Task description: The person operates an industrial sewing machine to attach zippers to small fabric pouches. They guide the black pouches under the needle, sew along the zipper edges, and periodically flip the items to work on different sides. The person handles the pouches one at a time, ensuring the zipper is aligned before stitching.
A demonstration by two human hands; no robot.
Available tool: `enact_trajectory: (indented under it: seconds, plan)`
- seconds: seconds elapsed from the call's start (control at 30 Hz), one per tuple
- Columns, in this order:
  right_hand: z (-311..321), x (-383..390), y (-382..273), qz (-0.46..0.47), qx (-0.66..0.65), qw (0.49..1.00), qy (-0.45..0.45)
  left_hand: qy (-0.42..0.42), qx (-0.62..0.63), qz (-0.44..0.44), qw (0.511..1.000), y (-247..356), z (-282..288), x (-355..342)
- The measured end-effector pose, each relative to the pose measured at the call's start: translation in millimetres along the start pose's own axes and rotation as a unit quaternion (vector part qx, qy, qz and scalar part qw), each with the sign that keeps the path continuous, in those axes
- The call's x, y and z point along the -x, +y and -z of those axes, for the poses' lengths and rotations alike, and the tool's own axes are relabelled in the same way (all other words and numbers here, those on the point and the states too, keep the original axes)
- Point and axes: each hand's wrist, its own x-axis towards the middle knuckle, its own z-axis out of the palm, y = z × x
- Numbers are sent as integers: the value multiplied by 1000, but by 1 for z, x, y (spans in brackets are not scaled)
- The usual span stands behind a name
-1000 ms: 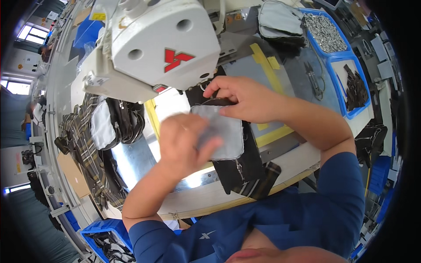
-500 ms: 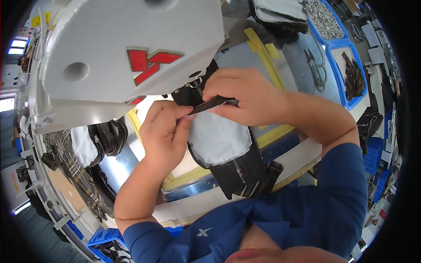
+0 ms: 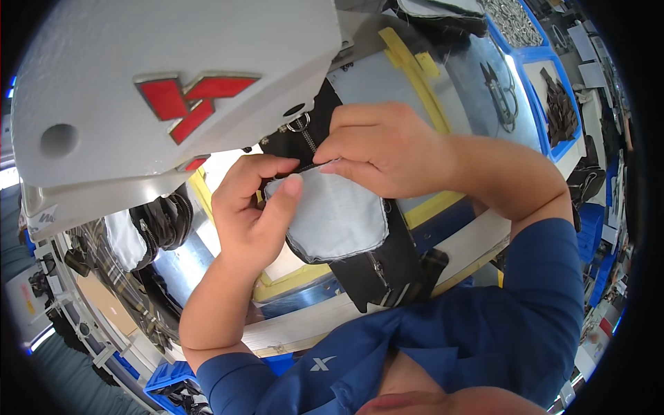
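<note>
A pale grey rounded fabric pouch piece [image 3: 335, 221] lies across a long black zippered fabric piece [image 3: 373, 280] under the head of a white sewing machine [image 3: 111, 97]. My left hand [image 3: 252, 207] grips the pouch piece's upper-left edge, thumb on the grey face and fingers curled at the dark rim. My right hand [image 3: 384, 152] pinches its upper edge near the middle, fingers beside a zip. A metal ring [image 3: 297, 122] sits on the black fabric just behind my fingers. The machine's needle area is hidden by its head.
Stacked black and grey pouches sit left [image 3: 124, 242] and at the back [image 3: 436, 21], with plaid fabric [image 3: 111, 277] by the left stack. Scissors [image 3: 496, 90], a blue bin of metal parts [image 3: 512, 21], and one of dark strips [image 3: 559, 111] are right. Yellow tape [image 3: 432, 121] marks the worktop.
My left hand has come up from the middle of the grey piece to its upper edge beside my right hand. The view has moved closer to the machine head.
</note>
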Motion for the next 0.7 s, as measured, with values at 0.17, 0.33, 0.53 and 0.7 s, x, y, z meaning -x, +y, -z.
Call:
enact_trajectory:
  seconds: [0.17,0.33,0.53,0.7]
  plan:
    - [-3,1,0,1,-2,1000,-2,9,-27,-2,1000,0,-3,1]
    - [-3,1,2,-4,-11,1000,1,14,-44,-19,999,2,-4,2]
    - [1,-1,-4,-88,-112,990,-21,20,-63,-59,996,0,-7,2]
    - [-1,-6,-4,-122,-131,983,-33,10,-69,-24,997,9,-9,4]
